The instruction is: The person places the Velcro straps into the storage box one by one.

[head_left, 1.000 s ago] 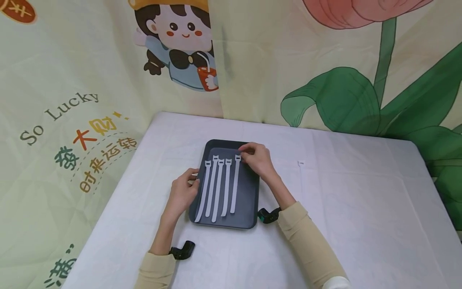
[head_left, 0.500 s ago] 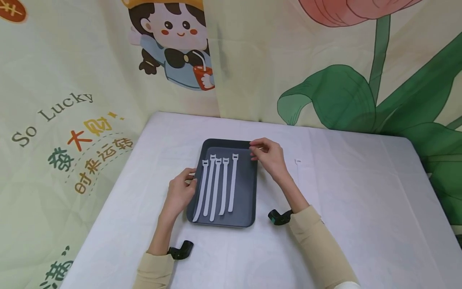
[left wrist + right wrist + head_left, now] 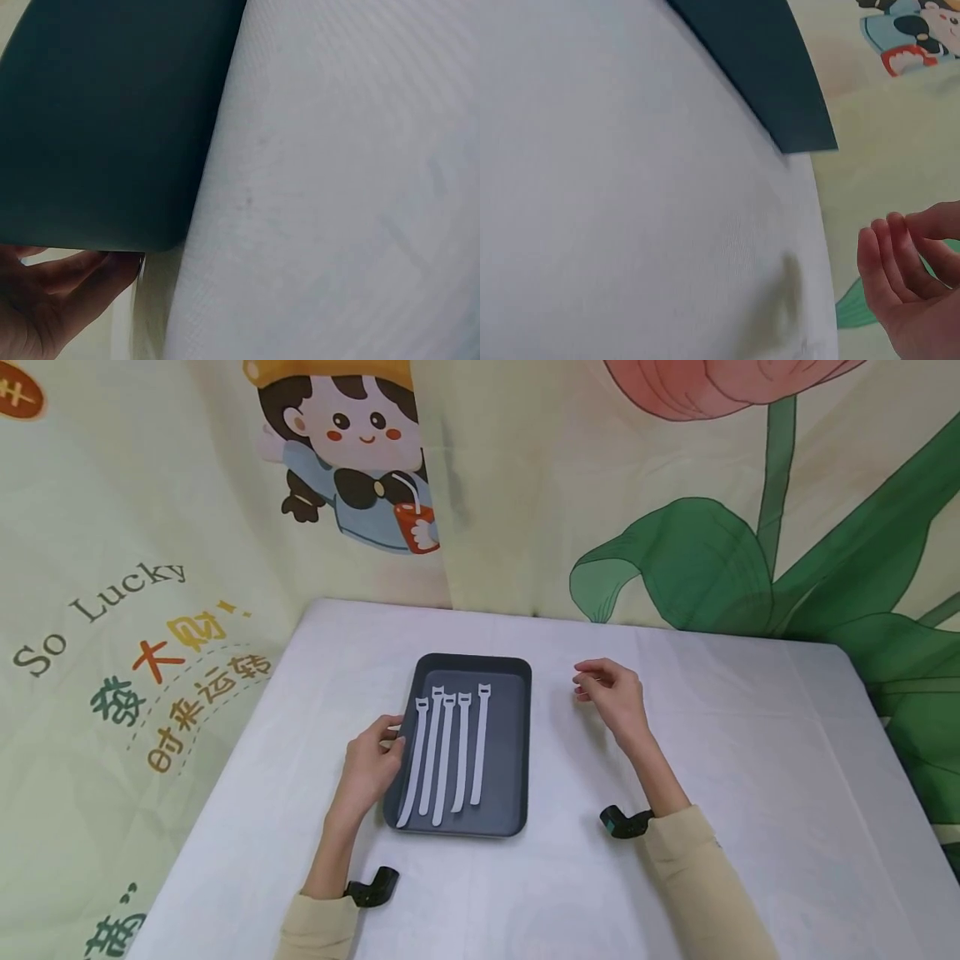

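A dark grey rectangular tray [image 3: 506, 760] lies on the white-covered table. Several white cable ties [image 3: 480, 743], flat strips with slotted heads, lie lengthwise inside it, side by side. My left hand [image 3: 371, 764] is at the tray's left side; in the left wrist view its fingertips [image 3: 124, 266] touch the outer wall. Off to the tray's right, my right hand [image 3: 617, 702] hovers over the cloth, fingers loosely bent and thumb near the fingertips. Nothing shows between those fingers [image 3: 896, 251] in the right wrist view.
White cloth [image 3: 750, 777] covers the table, and its far edge meets a printed backdrop [image 3: 517, 527]. Each wrist wears a small black camera, such as the right one [image 3: 624, 822].
My right hand has left the tray's upper right and moved right, over the spot where a lone white cable tie showed earlier. The left hand stays at the tray's left side.
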The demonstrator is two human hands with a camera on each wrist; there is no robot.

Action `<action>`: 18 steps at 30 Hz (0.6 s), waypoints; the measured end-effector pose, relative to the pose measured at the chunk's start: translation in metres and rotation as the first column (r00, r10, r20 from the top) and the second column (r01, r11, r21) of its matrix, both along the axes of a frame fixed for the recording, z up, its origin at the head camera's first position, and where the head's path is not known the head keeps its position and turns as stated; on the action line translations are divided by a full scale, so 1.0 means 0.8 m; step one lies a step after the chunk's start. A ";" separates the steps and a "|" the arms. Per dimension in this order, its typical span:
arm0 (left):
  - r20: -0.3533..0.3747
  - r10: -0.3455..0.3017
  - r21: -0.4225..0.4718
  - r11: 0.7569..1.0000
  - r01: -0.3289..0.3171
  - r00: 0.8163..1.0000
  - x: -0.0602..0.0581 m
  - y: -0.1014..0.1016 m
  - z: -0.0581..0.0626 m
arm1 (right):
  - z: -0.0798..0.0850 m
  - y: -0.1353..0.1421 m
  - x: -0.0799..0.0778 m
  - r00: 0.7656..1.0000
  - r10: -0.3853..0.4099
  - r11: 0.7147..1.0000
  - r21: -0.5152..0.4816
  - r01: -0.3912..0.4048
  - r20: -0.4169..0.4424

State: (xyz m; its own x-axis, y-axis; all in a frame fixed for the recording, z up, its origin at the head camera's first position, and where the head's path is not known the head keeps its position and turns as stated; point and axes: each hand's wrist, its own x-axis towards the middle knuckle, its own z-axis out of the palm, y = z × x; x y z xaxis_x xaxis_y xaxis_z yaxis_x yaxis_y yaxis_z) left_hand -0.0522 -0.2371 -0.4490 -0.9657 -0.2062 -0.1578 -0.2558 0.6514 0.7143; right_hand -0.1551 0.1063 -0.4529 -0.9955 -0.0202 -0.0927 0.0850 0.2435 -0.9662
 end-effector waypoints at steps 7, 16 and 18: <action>-0.007 0.006 -0.002 1.000 -0.006 1.000 0.002 0.001 -0.001 | -0.009 0.033 -0.002 0.995 -0.071 0.997 0.036 0.069 0.064; -0.018 -0.001 -0.012 1.000 0.001 1.000 0.001 0.002 0.000 | -0.017 0.059 -0.008 0.981 -0.160 0.986 0.063 0.153 0.113; -0.015 -0.002 -0.014 1.000 0.002 1.000 0.001 0.003 0.001 | -0.018 0.061 -0.009 0.979 -0.164 0.986 0.059 0.158 0.123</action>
State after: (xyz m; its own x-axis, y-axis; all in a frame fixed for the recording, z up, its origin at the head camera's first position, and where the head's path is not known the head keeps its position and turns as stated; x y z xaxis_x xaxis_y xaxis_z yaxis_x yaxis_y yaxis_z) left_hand -0.0513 -0.2348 -0.4483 -0.9683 -0.2066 -0.1402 -0.2439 0.6621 0.7086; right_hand -0.1625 0.1550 -0.4672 -0.9655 0.1470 -0.2151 0.2478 0.2630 -0.9324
